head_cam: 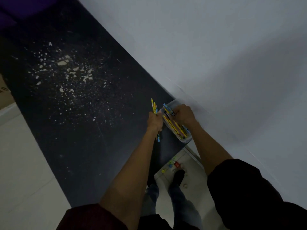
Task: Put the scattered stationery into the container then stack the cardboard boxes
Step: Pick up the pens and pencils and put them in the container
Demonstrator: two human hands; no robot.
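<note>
Two sleeves sit lowest in view, the dark left sleeve (86,218) and the black right sleeve (249,196), with bare forearms reaching out from them. Between the forearms are jeans legs and one dark shoe (178,175) on the pale floor (25,163). Small coloured pieces (171,165), too blurred to name, lie on the floor just beyond the shoe, by the counter's near end. Hands are close together but not touching, both at the counter's near right corner. The left hand (155,122) is clamped round a pencil bundle (154,105), mostly yellow; tips stick out past the fist on the far side and a blue end pokes out on the near side. Just right of it, touching or nearly so, is the clear container (186,140), set against the counter's right edge beside the white wall (232,63). Packed pencils (176,127), yellow, blue and pink, lie lengthwise inside it. The right hand (183,115) is over the container's far end with fingers curled down onto the pencil ends; pinching or only pressing, cannot tell. The black counter (83,130) runs away toward the upper left, with white flecks (66,70) scattered over its middle. A cardboard box (4,95) shows partly at the left border, off the counter's left edge. A purple surface (20,7) lies at the counter's far end.
</note>
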